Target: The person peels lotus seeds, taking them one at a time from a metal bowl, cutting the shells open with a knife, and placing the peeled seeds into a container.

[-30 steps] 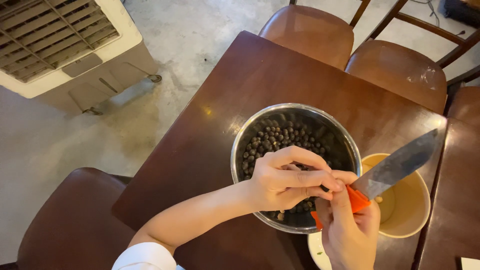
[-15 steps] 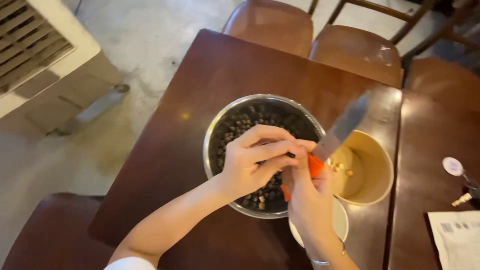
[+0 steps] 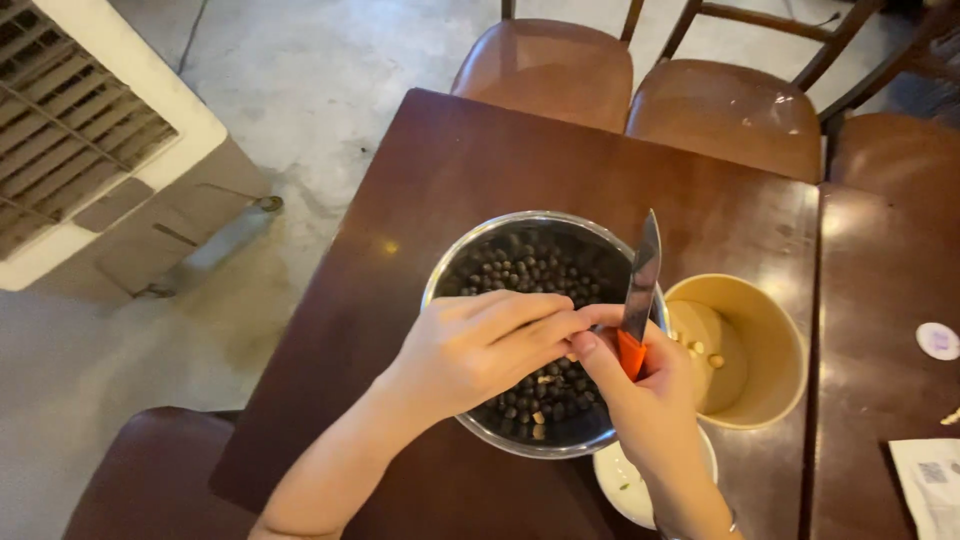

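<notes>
A dark brown wooden desk point(image 3: 420, 230) stands on a pale, stained concrete floor point(image 3: 330, 90) and fills most of the view from above. Nearest the camera, a small white dish point(image 3: 625, 480) lies at the desk's near edge, partly hidden under the right wrist. Just above it, the right hand point(image 3: 645, 385) is closed around the orange handle of a knife point(image 3: 640, 285), whose steel blade points up and away over the bowl's rim. The left hand point(image 3: 480, 350) comes in from the lower left with its fingers curled, the fingertips point(image 3: 575, 322) meeting the right thumb beside the handle; they seem to pinch something small, though it is too hidden to tell what. Both hands hover over a round steel bowl point(image 3: 480, 240) filled with small dark round seeds point(image 3: 520, 270), a few pale pieces among them. Touching the bowl on its right is a tan paper cup point(image 3: 770, 350) with a few pale kernels inside. Beyond the desk, two brown wooden chairs point(image 3: 545, 65) are pushed in. At far left, a white slatted cooler point(image 3: 90, 140) rests on the floor.
</notes>
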